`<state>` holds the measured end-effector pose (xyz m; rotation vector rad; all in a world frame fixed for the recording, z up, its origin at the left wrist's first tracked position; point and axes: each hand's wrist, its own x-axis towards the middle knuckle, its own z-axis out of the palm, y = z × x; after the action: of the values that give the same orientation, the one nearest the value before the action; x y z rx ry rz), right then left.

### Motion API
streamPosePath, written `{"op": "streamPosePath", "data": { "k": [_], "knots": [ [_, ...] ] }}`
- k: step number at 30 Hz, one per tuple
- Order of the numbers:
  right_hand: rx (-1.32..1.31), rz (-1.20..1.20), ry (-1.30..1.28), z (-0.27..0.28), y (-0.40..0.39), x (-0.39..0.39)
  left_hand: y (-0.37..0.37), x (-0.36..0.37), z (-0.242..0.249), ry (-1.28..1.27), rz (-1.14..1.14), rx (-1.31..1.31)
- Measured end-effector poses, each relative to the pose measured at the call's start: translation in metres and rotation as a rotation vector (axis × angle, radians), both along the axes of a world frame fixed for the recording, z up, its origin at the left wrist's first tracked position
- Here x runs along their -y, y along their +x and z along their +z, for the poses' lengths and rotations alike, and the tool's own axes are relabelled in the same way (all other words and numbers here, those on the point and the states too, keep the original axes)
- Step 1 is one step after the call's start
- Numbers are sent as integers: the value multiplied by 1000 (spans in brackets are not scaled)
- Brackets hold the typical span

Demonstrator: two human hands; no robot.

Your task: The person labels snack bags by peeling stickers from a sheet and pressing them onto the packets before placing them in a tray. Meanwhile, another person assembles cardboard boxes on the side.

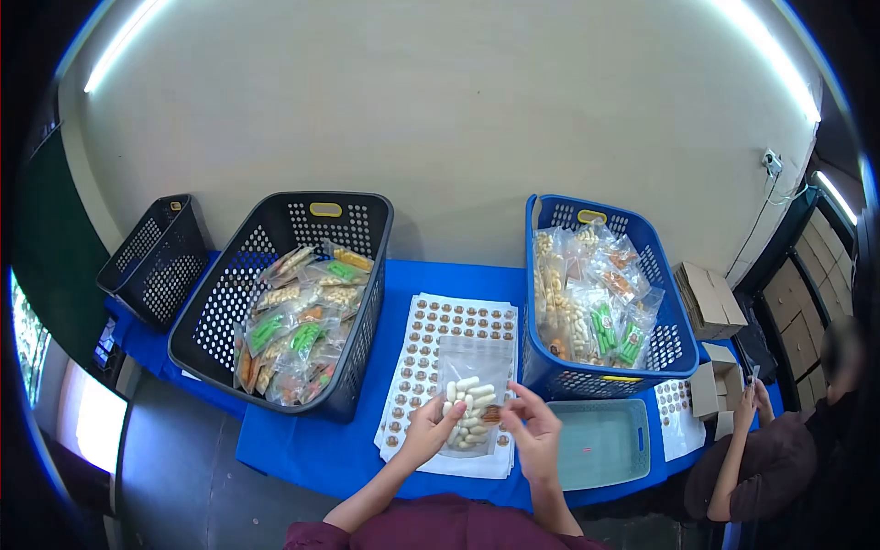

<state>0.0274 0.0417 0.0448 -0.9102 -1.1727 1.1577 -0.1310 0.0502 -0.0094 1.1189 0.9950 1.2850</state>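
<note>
A clear zip bag (474, 403) of white, capsule-shaped pieces is held upright in front of me, over the sticker sheets (423, 353). My left hand (429, 431) grips its left side, thumb across the front and the other fingers hidden behind. At the bag's right edge is my right hand (534, 433), its thumb beside a brown round sticker (492, 415) low on the bag and its index finger higher up along the edge. The sheets carry rows of similar brown round stickers and lie stacked on the blue tablecloth (302, 449).
A black basket (356, 367) of filled bags stands left, a blue basket (674, 312) of bags right. Near the blue basket sit a pale green tray (600, 481), another sticker sheet (678, 431) and cardboard boxes (708, 302). A co-worker (761, 458) is at the right; another black basket (158, 261) stands far left.
</note>
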Motion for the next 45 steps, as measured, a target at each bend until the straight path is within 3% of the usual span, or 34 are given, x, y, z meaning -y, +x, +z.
{"op": "streamPosePath", "data": {
  "k": [1, 5, 25, 32, 35, 38, 45],
  "knots": [
    [82, 28, -6, -9, -2, -1, 0, 2, 0, -4, -9, -13],
    [-33, 50, -107, -24, -11, 4, 1, 10, 2, 30, -30, -27],
    [-194, -34, -168, -25, -17, 1, 2, 0, -11, 175, 30, -117],
    [51, -159, -25, -20, -23, 1, -1, -5, -21, 89, 3, -117],
    [282, -226, 90, -16, -24, 0, 2, -2, 1, 123, 4, -20],
    [318, -222, 120, -13, -21, -2, 0, -1, 7, 88, -25, -24],
    [-48, -165, 45, -12, -21, -14, 3, 2, 10, 59, -65, 33]
  ]
}}
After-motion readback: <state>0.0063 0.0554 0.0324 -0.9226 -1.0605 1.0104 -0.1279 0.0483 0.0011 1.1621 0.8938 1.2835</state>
